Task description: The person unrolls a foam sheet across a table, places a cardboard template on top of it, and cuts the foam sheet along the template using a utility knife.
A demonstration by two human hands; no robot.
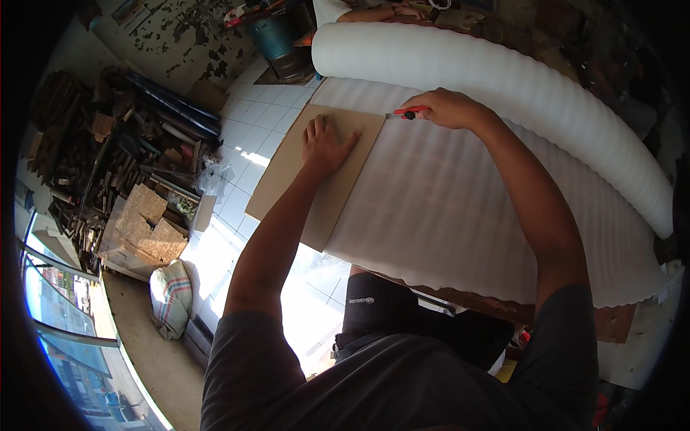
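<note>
My left hand [328, 146] lies flat with spread fingers on a brown rectangular cardboard sheet [287, 183], pressing it onto white foam sheeting [438, 208]. In my right hand [451, 109] is a red and black utility knife [412, 112], its fingers closed round the handle. The knife's tip points left and meets the far right corner of the cardboard, as near as I can see. Flat foam spreads over the table to the right of the cardboard. It runs back to a thick white foam roll [467, 65] along the table's far side.
Scrap wood [93, 158] is piled at the left, with a broken chipboard piece [147, 223] and a white striped sack [171, 294] nearer. A blue-green drum [274, 39] stands at the back. Another person's arm [370, 13] reaches in behind the roll. White floor tiles [237, 136] lie left of the table.
</note>
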